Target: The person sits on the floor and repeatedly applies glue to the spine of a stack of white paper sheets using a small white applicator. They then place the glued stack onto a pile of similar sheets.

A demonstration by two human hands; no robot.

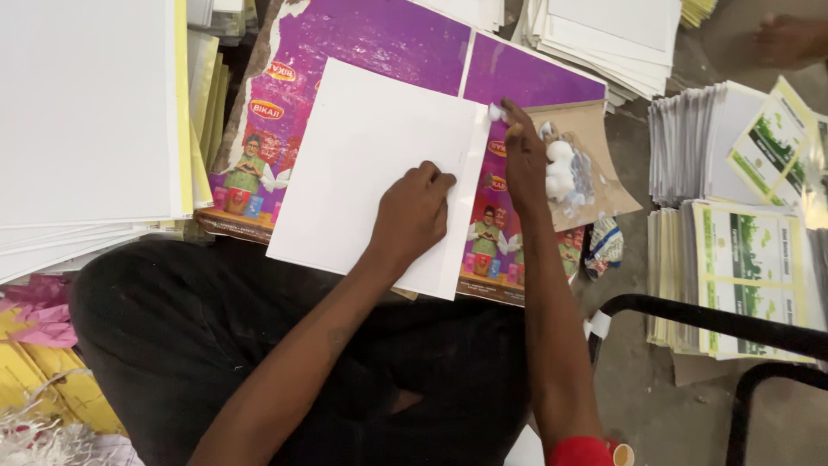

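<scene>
From the head camera, a smooth white rectangular card sheet [371, 164] lies tilted on a glossy purple printed cardboard board [388, 39]. The left hand [418, 211] presses curled knuckles on the sheet's right part, gripping nothing. The right hand [523, 155] pinches a small white cotton wad [495, 111] at the sheet's upper right corner. Fluffy cotton balls [561, 168] rest just right of the sheet.
</scene>
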